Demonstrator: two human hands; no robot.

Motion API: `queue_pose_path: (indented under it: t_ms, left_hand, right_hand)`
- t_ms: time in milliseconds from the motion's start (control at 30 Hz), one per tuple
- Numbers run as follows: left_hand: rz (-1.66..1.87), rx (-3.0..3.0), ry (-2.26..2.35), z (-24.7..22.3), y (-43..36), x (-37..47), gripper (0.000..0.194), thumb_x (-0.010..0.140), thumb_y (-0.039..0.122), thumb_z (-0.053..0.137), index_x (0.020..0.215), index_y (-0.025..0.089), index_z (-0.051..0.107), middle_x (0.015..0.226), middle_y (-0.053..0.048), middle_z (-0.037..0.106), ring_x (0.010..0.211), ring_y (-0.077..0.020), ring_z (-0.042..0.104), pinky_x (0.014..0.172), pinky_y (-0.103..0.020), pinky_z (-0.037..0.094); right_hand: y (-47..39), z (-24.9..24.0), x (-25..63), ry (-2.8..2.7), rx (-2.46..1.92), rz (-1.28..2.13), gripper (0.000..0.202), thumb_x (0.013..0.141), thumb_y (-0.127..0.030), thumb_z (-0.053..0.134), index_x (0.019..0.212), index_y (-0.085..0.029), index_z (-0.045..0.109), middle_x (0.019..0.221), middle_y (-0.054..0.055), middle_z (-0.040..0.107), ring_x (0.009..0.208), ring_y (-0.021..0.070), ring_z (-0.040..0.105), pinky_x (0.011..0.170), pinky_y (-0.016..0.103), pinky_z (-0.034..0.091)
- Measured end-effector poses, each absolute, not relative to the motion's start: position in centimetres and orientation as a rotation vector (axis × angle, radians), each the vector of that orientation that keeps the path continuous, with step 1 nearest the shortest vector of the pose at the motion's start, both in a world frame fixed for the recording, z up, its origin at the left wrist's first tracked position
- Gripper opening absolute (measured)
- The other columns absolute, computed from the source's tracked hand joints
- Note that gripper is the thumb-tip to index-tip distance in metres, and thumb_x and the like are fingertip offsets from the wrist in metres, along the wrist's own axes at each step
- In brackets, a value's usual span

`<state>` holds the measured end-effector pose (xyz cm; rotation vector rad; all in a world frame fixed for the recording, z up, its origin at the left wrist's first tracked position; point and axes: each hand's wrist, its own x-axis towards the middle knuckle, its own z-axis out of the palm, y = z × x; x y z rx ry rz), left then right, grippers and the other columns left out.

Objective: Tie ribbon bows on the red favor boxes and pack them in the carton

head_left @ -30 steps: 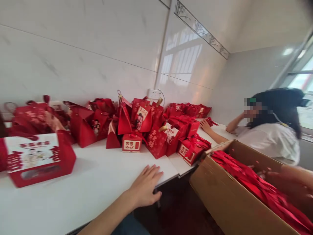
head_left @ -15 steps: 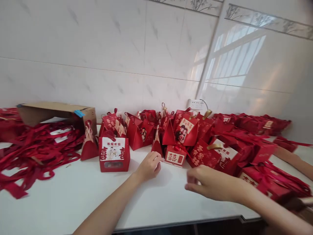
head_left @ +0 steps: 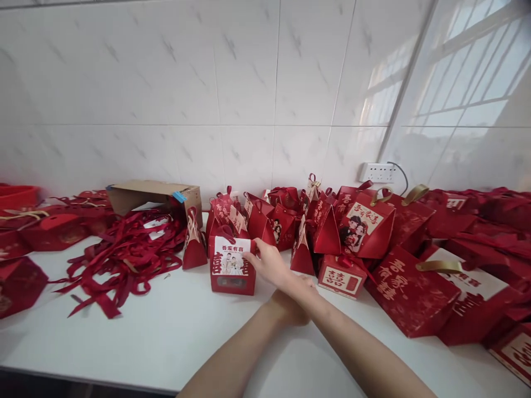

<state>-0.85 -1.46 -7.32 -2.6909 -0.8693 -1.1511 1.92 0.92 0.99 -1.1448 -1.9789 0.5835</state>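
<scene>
One box (head_left: 231, 270) with a couple printed on its white front stood upright on one table (head_left: 157, 348), and the right hand (head_left: 267, 262) was at its right edge, half open, thumb over the front; I couldn't tell whether it had a firm grip. The left hand (head_left: 291, 310) lay crossed under the right forearm (head_left: 332, 315), partly hidden, so I couldn't tell how open it was or whether it held anything. Two slim boxes (head_left: 194, 251) stood behind, one on either side. One label box (head_left: 341, 279) sat to the person's right, and three broad gold loops (head_left: 442, 267) showed among red boxes too crowded to count. To the left, one carton (head_left: 145, 193) with one blue tab (head_left: 179, 197) lay on its side, one heap of ribbon (head_left: 112, 271) spreading from its mouth. One power strip (head_left: 376, 172) was fixed to the wall (head_left: 244, 83).
</scene>
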Motion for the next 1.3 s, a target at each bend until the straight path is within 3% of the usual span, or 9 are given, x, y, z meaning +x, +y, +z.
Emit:
queue_pose_path:
  t_ms: [167, 333, 467, 533, 700, 867, 1100, 1200, 1300]
  left_hand:
    - [-0.896, -2.83, -0.477, -7.6, -1.9, -0.5, 0.006, 0.068, 0.024, 0.062, 0.067, 0.018, 0.063, 0.061, 0.0, 0.063, 0.05, -0.0143, 0.057, 0.049, -0.026, 0.049]
    - [-1.221, -2.663, -0.029, -6.4, -3.7, 0.6, 0.015, 0.068, 0.022, 0.049, 0.053, 0.019, 0.05, 0.045, 0.003, 0.046, 0.037, -0.0093, 0.037, 0.038, -0.025, 0.034]
    - [-1.552, -2.449, 0.112, -2.8, -4.4, -1.1, 0.006, 0.07, 0.015, 0.047, 0.068, 0.02, 0.05, 0.055, 0.002, 0.05, 0.05, -0.0115, 0.043, 0.049, -0.026, 0.041]
    - [-1.756, -2.244, -0.123, -0.9, -3.2, -2.4, 0.009, 0.07, 0.013, 0.049, 0.074, 0.021, 0.05, 0.063, 0.001, 0.05, 0.059, -0.0141, 0.047, 0.058, -0.03, 0.044]
    - [-1.983, -2.331, -0.702, 0.7, 0.8, -3.7, 0.011, 0.078, 0.027, 0.056, 0.074, 0.021, 0.048, 0.087, -0.005, 0.051, 0.086, -0.0199, 0.053, 0.075, -0.037, 0.047]
    - [-2.206, -2.878, -0.792, -0.9, -0.7, -2.5, 0.026, 0.083, 0.044, 0.057, 0.091, 0.02, 0.051, 0.093, -0.007, 0.062, 0.083, -0.0184, 0.062, 0.07, -0.031, 0.052]
    - [-2.411, -2.445, -1.161, -1.2, -3.5, -1.3, 0.03, 0.078, 0.027, 0.068, 0.072, 0.022, 0.04, 0.066, 0.005, 0.058, 0.053, -0.0072, 0.056, 0.049, -0.017, 0.046]
    - [-2.276, -2.443, -1.031, -1.0, -3.6, -1.2, 0.019, 0.08, 0.024, 0.067, 0.074, 0.02, 0.049, 0.067, 0.004, 0.059, 0.057, -0.0073, 0.058, 0.053, -0.018, 0.048]
    - [-2.186, -2.472, -0.86, -0.8, -3.5, -1.4, 0.01, 0.081, 0.016, 0.066, 0.079, 0.019, 0.057, 0.07, 0.004, 0.06, 0.064, -0.008, 0.059, 0.06, -0.019, 0.05]
  right_hand:
    - [0.4, 1.2, 9.0, -1.784, -1.033, 0.523, 0.014, 0.092, -0.034, 0.046, 0.095, -0.021, 0.049, 0.096, 0.007, 0.069, 0.085, 0.0209, 0.066, 0.073, 0.033, 0.053]
    - [-1.0, -1.5, 15.0, -1.762, -0.987, 0.314, 0.015, 0.093, -0.037, 0.043, 0.092, -0.022, 0.046, 0.079, 0.003, 0.064, 0.069, 0.0196, 0.062, 0.063, 0.031, 0.05]
    - [-2.7, -3.0, 15.7, -1.854, -0.994, 0.286, 0.018, 0.095, -0.033, 0.038, 0.105, -0.02, 0.046, 0.091, 0.007, 0.065, 0.082, 0.0213, 0.064, 0.074, 0.035, 0.051]
    - [-3.3, -3.1, 15.8, -1.882, -0.997, 0.313, 0.027, 0.095, -0.032, 0.037, 0.119, -0.02, 0.041, 0.095, 0.007, 0.065, 0.086, 0.0214, 0.064, 0.075, 0.036, 0.051]
    - [-3.8, -2.8, 16.6, -1.891, -0.978, 0.278, 0.042, 0.09, -0.027, 0.041, 0.13, -0.018, 0.03, 0.079, 0.002, 0.061, 0.063, 0.0185, 0.059, 0.059, 0.032, 0.048]
    - [-4.3, -2.8, 16.1, -1.857, -0.989, 0.164, 0.036, 0.086, -0.024, 0.044, 0.12, -0.02, 0.037, 0.079, 0.002, 0.061, 0.061, 0.0171, 0.059, 0.055, 0.029, 0.048]
    - [-4.9, -2.4, 15.0, -1.72, -0.893, -0.016, 0.013, 0.086, -0.026, 0.053, 0.096, -0.023, 0.045, 0.079, 0.003, 0.061, 0.069, 0.0169, 0.061, 0.059, 0.029, 0.05]
    - [-5.0, -2.2, 14.6, -1.658, -0.734, -0.091, 0.026, 0.082, -0.018, 0.06, 0.105, -0.022, 0.047, 0.094, 0.007, 0.062, 0.084, 0.0198, 0.062, 0.069, 0.034, 0.052]
    - [-5.1, -2.1, 14.3, -1.679, -0.655, -0.165, 0.025, 0.083, -0.011, 0.058, 0.104, -0.022, 0.05, 0.087, 0.005, 0.06, 0.079, 0.0184, 0.06, 0.065, 0.034, 0.051]
